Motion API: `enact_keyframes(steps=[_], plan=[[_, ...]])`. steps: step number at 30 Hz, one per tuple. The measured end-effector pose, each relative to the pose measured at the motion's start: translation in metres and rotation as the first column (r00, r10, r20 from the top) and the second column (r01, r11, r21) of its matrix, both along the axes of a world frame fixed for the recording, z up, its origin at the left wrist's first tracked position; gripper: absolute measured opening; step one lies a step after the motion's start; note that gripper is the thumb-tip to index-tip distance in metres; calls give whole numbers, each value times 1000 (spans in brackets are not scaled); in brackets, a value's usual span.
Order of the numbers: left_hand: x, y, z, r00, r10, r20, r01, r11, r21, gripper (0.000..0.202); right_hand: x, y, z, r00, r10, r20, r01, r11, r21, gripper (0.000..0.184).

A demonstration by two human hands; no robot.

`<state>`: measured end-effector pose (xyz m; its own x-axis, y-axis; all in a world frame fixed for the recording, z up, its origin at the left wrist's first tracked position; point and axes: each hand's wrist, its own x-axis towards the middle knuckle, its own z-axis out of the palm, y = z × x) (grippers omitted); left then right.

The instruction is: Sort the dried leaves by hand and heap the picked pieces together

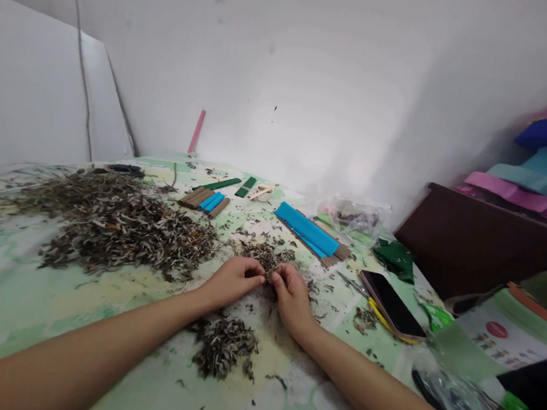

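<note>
My left hand [233,282] and my right hand [292,295] meet at the middle of the table, fingers curled and pinched together on a small brownish piece between them, too small to name. They rest beside a small heap of dried leaf scraps [264,254]. Another small heap [223,345] lies between my forearms. A large pile of the same dried scraps [110,220] spreads across the table's left side.
Blue and brown sticks [310,233] and a smaller bundle [208,201] lie further back, with green strips [223,183]. A phone [394,305] lies right of my hands on the green patterned table [13,305]. Plastic bags, a green container [514,324] and stacked coloured sheets crowd the right.
</note>
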<state>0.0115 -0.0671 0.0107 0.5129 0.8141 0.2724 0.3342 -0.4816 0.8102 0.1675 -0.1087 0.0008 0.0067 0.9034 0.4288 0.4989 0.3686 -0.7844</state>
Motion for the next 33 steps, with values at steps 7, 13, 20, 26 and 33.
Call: enact_keyframes(steps=[7,13,20,26,33], plan=[[-2,-4,6,999,4,34,-3,1000,-11,17,0,-1,-1,1000,-3,-13,3,1000,2,13],[-1,-4,6,1000,-3,3,3,999,49,18,-2,-3,1,998,68,-5,-68,997,-23,15],[-2,-3,3,999,-42,-29,44,996,76,21,-2,-2,1,996,71,-50,-73,996,-49,14],[-3,-4,4,995,-70,-66,76,992,98,20,-1,0,-2,993,104,-58,-107,992,-62,19],[-1,-4,5,996,-82,-41,85,994,63,19,-2,-4,0,991,134,-25,-135,988,-72,22]])
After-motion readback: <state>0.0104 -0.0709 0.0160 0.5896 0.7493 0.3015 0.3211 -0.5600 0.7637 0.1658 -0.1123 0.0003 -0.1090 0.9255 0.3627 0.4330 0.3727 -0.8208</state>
